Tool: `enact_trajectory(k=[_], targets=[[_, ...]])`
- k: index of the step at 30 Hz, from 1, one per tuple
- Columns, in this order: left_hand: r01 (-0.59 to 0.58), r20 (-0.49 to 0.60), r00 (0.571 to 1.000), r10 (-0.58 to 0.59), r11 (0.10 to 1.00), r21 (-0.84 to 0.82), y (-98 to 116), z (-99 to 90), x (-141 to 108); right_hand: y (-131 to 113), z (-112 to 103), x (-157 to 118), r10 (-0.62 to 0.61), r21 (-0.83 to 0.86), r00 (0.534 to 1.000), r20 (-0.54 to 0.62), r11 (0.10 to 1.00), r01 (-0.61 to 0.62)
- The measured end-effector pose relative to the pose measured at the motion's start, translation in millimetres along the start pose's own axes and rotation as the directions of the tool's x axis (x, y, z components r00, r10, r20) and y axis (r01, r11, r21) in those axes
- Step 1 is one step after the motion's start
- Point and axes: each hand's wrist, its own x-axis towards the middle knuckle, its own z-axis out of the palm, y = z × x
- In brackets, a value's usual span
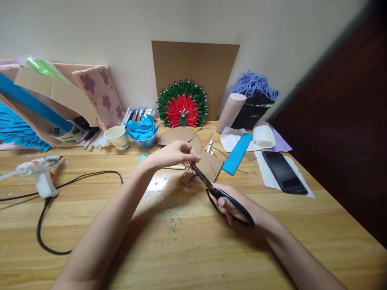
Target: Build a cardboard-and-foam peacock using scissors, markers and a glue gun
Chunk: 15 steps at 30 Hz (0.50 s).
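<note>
My right hand (230, 200) grips a pair of black-handled scissors (201, 175), its fingers through the loops. The blades point up and left to the fingertips of my left hand (173, 155). Between thumb and fingers, my left hand pinches a thin tan strip (206, 142), slightly blurred, which sticks out beyond the fingertips. The scissor tips reach the strip close to those fingers; whether the blades touch it, I cannot tell. Below and behind the hands lie a piece of brown cardboard (214, 164) and a rounded cardboard piece (172, 136).
A glue gun (42, 175) with its black cable lies at left. Behind stand a paper cup (117, 137), a bowl of blue pieces (144, 135) and a red-green peacock decoration (183, 106). At right are a blue strip (238, 153) and a phone (284, 172).
</note>
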Motion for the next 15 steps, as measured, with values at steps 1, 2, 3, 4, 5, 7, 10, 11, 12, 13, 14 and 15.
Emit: enact_trajectory(k=[1,2,3,4,5,7,10,11,12,13,14,15], targets=[[-0.001,0.012,1.000,0.002,1.000,-0.002,0,0.3,0,1,-1,0,-0.002,-0.017,1.000,-0.003,1.000,0.002],[-0.001,0.025,1.000,0.001,1.000,-0.008,1,0.6,-1,0,-1,-1,-0.006,-0.034,1.000,-0.005,0.999,0.005],[0.000,0.037,0.999,0.000,1.000,-0.015,1,1.0,-1,-1,-1,-1,-0.007,-0.052,1.000,-0.007,0.999,0.007],[0.001,0.048,0.999,0.000,1.000,-0.021,1,1.3,-1,-2,-1,-1,-0.006,-0.065,1.000,-0.010,0.998,0.006],[0.003,0.056,0.998,-0.001,1.000,-0.025,1,1.5,-1,-3,-1,-2,-0.002,-0.073,1.000,-0.009,0.997,0.001],[0.007,0.065,0.998,-0.005,1.000,-0.022,0,1.8,-1,-6,0,-2,0.008,-0.078,1.000,-0.007,0.997,-0.008],[0.009,0.025,1.000,-0.008,0.999,-0.035,-3,1.2,2,-9,1,-2,-0.003,-0.098,1.000,0.005,0.995,0.004],[0.006,-0.010,1.000,-0.007,0.999,-0.054,-5,0.8,3,-11,1,-3,-0.015,-0.114,1.000,0.006,0.993,0.016],[0.003,-0.055,0.998,-0.007,0.997,-0.074,-6,0.2,4,-12,1,-4,-0.030,-0.130,1.000,0.006,0.991,0.030],[0.000,-0.105,0.994,-0.010,0.996,-0.094,-7,-0.3,6,-13,1,-4,-0.046,-0.143,0.999,0.003,0.989,0.046],[0.001,-0.157,0.987,-0.019,0.994,-0.113,-7,-0.8,7,-13,1,-5,-0.065,-0.151,0.998,0.000,0.986,0.065],[0.006,-0.206,0.978,-0.033,0.992,-0.127,-7,-1.2,7,-13,0,-5,-0.083,-0.152,0.997,-0.002,0.985,0.082]])
